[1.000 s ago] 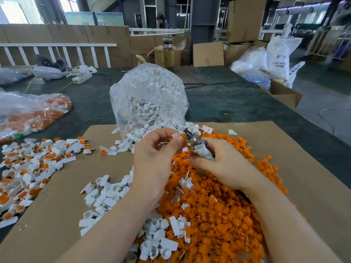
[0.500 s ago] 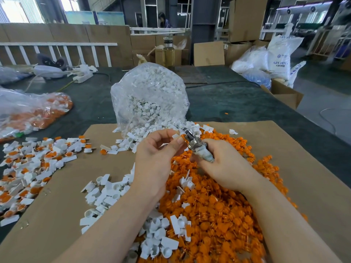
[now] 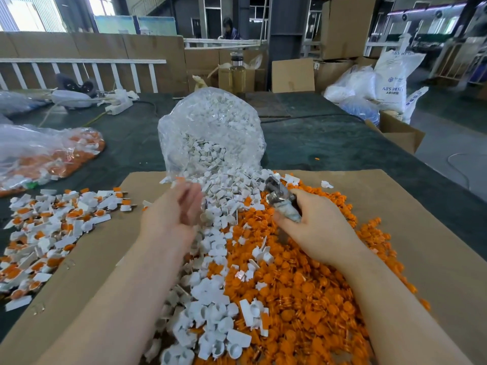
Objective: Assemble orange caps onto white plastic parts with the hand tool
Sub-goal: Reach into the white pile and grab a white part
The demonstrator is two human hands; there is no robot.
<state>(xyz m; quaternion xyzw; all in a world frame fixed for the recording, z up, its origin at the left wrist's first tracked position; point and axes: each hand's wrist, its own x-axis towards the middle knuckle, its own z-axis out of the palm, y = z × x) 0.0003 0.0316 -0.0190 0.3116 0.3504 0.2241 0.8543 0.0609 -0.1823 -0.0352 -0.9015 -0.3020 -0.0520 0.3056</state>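
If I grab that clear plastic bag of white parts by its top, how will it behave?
The clear plastic bag of white parts would probably sag, since its film looks thin and crinkled. Its mouth lies open toward the brown cardboard sheet, so more parts would likely spill.

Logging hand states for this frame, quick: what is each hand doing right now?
Left hand: open, fingers motion-blurred, nothing visibly held.
Right hand: grips the metal hand tool.

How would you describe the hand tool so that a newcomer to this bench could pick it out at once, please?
Start at the brown cardboard sheet and its heap of orange caps. At the heap's far edge, the right hand grips the hand tool. It is the only shiny metal thing among plastic parts, with a pale wrapped handle.
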